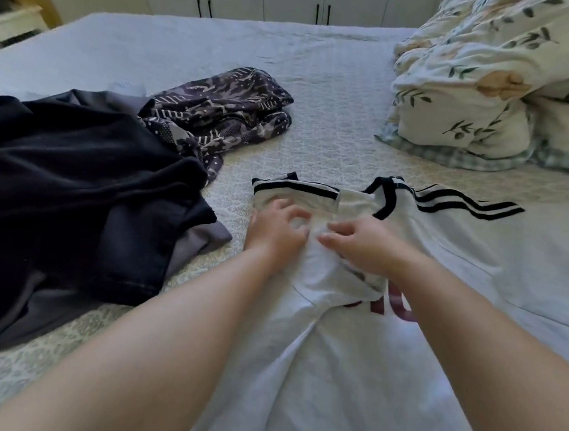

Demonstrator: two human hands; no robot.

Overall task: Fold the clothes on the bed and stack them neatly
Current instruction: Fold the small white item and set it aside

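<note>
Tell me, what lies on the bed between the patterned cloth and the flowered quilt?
Nothing but bare bedspread: the head view shows an open stretch between the patterned cloth and the flowered quilt.

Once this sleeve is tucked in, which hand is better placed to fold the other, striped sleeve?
Probably the right hand. The striped sleeve lies flat on the shirt's right side, nearer that hand; the left hand sits on the folded sleeve and would have to cross over.
</note>
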